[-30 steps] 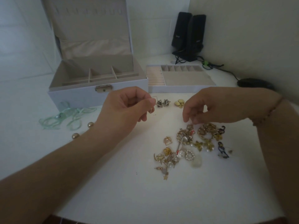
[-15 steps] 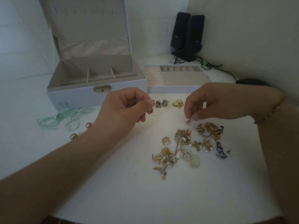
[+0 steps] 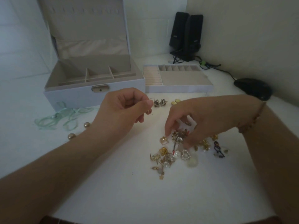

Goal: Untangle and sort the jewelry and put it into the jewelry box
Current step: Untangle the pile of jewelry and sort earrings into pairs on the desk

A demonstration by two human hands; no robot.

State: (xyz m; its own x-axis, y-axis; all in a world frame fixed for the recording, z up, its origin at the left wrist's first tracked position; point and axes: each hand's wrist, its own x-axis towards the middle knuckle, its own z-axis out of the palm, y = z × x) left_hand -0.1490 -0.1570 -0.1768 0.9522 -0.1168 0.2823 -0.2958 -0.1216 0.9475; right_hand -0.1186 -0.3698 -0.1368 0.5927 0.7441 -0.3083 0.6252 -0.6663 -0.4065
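On the white desk [image 3: 113,183], my left hand [image 3: 123,113] pinches a thin gold earring [image 3: 149,109]; I'd lower my right hand [image 3: 194,120], fingertips [image 3: 166,132] curled, onto its cube-shaped twin [image 3: 164,140] (apparently matching).

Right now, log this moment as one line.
left hand: pinches thin gold earring | right hand: fingertips in jewelry pile | jewelry box: open, compartments bare

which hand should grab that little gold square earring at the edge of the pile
Right. The right hand reaches into the pile, fingers beside the gold square earring. The left hand already pinches an earring.
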